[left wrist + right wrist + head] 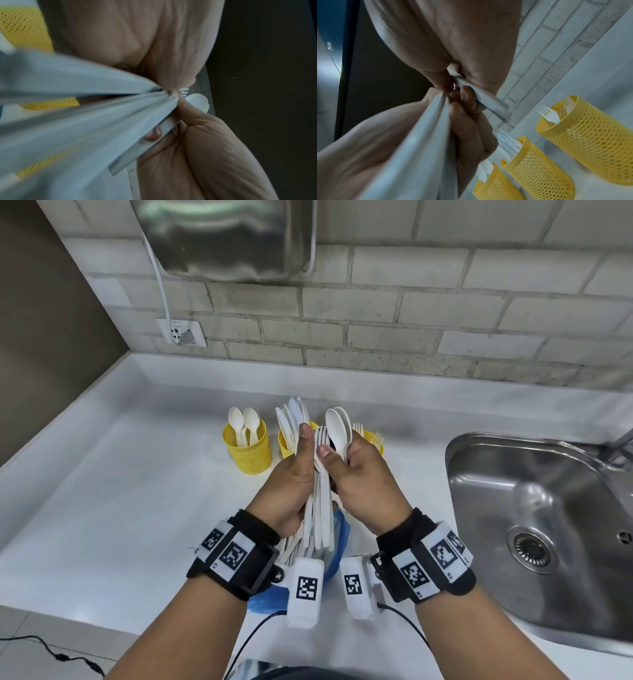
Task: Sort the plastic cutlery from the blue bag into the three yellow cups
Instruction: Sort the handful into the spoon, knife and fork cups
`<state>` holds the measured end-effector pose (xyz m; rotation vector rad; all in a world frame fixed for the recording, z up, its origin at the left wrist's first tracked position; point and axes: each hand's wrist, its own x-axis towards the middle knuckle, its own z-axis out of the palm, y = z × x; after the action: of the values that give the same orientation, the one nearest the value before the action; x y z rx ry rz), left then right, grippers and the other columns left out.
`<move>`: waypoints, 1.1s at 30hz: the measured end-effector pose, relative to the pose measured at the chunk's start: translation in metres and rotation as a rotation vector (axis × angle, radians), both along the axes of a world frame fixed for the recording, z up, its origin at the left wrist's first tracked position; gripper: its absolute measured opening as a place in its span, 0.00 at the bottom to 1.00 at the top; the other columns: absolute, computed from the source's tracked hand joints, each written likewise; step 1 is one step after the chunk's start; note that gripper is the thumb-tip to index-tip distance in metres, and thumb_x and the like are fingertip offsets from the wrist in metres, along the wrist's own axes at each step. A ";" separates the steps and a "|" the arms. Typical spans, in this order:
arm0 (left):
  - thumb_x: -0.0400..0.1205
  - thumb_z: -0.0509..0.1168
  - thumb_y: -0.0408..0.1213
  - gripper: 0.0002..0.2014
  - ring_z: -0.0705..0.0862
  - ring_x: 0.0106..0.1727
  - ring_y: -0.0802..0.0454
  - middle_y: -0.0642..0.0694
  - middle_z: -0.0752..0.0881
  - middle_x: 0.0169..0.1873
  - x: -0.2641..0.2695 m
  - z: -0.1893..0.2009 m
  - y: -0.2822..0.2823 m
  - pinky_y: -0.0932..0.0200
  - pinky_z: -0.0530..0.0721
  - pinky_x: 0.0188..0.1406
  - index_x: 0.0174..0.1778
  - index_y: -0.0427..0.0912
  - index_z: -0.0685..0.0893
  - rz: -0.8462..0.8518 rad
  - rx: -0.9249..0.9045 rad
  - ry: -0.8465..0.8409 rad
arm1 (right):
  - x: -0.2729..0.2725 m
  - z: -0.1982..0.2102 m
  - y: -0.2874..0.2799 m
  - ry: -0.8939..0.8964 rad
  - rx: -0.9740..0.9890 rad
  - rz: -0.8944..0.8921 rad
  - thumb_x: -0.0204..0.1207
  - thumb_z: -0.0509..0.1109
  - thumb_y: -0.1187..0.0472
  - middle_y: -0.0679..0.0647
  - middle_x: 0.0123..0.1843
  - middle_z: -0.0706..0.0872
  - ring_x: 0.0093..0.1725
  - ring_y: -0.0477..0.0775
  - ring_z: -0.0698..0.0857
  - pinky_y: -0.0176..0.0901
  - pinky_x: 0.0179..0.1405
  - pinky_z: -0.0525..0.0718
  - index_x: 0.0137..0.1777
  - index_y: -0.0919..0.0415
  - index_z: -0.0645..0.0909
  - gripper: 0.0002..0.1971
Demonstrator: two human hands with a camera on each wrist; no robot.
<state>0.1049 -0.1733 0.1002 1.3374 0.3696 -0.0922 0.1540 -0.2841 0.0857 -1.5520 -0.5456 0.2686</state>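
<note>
A big bunch of white plastic cutlery (320,501) was gripped tight by the left hand (291,484) above the blue bag (337,542), two spoons (337,433) were held in the right hand (363,484), and such light, slippery, bendy pieces were probably best pinched by their handles.

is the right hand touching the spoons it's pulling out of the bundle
Touching. The head view shows the right hand curled round the spoons' handles, bowls sticking up above the fingers.
</note>
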 end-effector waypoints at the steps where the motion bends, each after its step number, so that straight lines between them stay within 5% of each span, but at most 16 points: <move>1: 0.80 0.48 0.76 0.34 0.93 0.52 0.38 0.38 0.94 0.53 0.001 -0.001 0.000 0.36 0.91 0.53 0.57 0.59 0.91 -0.001 0.018 0.002 | 0.000 -0.001 0.002 0.015 0.012 -0.010 0.86 0.64 0.58 0.44 0.47 0.89 0.50 0.51 0.89 0.58 0.55 0.87 0.63 0.54 0.81 0.09; 4: 0.76 0.47 0.81 0.43 0.84 0.32 0.45 0.32 0.87 0.45 0.005 -0.006 0.005 0.57 0.80 0.24 0.57 0.50 0.91 0.015 0.030 0.018 | 0.004 -0.003 0.008 0.024 0.026 -0.042 0.83 0.65 0.56 0.50 0.50 0.87 0.49 0.53 0.87 0.55 0.51 0.86 0.65 0.52 0.78 0.13; 7: 0.75 0.56 0.81 0.42 0.71 0.31 0.50 0.38 0.74 0.42 0.008 -0.007 0.013 0.61 0.67 0.22 0.59 0.45 0.89 -0.035 -0.075 0.015 | 0.007 -0.002 0.009 -0.011 0.009 -0.051 0.81 0.66 0.54 0.61 0.55 0.85 0.49 0.56 0.88 0.55 0.49 0.86 0.63 0.45 0.79 0.12; 11: 0.74 0.77 0.59 0.19 0.68 0.29 0.55 0.48 0.76 0.32 0.007 -0.004 0.019 0.66 0.65 0.18 0.52 0.50 0.87 -0.139 -0.194 0.005 | 0.008 0.001 0.005 0.037 0.073 0.012 0.83 0.68 0.62 0.60 0.50 0.88 0.47 0.56 0.89 0.62 0.49 0.90 0.62 0.52 0.81 0.10; 16: 0.59 0.90 0.48 0.22 0.65 0.24 0.59 0.51 0.69 0.28 0.004 -0.010 0.028 0.68 0.65 0.18 0.40 0.51 0.87 -0.261 -0.229 0.006 | 0.011 0.008 0.000 -0.005 0.094 0.062 0.82 0.72 0.71 0.48 0.49 0.85 0.49 0.43 0.85 0.40 0.49 0.84 0.66 0.59 0.78 0.15; 19: 0.54 0.92 0.49 0.31 0.66 0.24 0.59 0.51 0.70 0.28 0.002 -0.010 0.031 0.68 0.67 0.18 0.49 0.50 0.86 -0.351 -0.268 -0.037 | 0.014 0.012 -0.005 0.005 0.052 0.102 0.82 0.75 0.63 0.62 0.58 0.85 0.52 0.47 0.85 0.47 0.54 0.88 0.70 0.55 0.78 0.18; 24: 0.57 0.91 0.50 0.31 0.70 0.23 0.59 0.53 0.77 0.26 0.004 -0.007 0.029 0.67 0.70 0.19 0.50 0.46 0.84 -0.377 -0.160 -0.079 | 0.020 0.018 -0.010 -0.011 -0.036 0.199 0.83 0.74 0.59 0.55 0.45 0.88 0.46 0.51 0.87 0.54 0.51 0.87 0.55 0.63 0.82 0.08; 29: 0.66 0.83 0.43 0.19 0.75 0.26 0.56 0.45 0.80 0.32 0.004 -0.006 0.026 0.64 0.73 0.23 0.52 0.44 0.90 -0.286 -0.037 -0.131 | 0.024 0.019 -0.012 -0.049 -0.032 0.177 0.84 0.73 0.61 0.55 0.44 0.89 0.44 0.52 0.89 0.49 0.47 0.87 0.57 0.68 0.81 0.10; 33: 0.74 0.83 0.39 0.13 0.80 0.34 0.54 0.48 0.81 0.32 0.001 -0.004 0.032 0.59 0.79 0.38 0.41 0.41 0.84 -0.290 0.264 -0.196 | 0.027 0.020 -0.013 -0.111 -0.004 -0.002 0.84 0.73 0.59 0.61 0.47 0.90 0.46 0.55 0.89 0.50 0.52 0.87 0.60 0.66 0.82 0.11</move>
<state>0.1058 -0.1412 0.0966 1.6403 0.0187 -0.1568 0.1813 -0.2969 0.1056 -1.5772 -0.6305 0.1833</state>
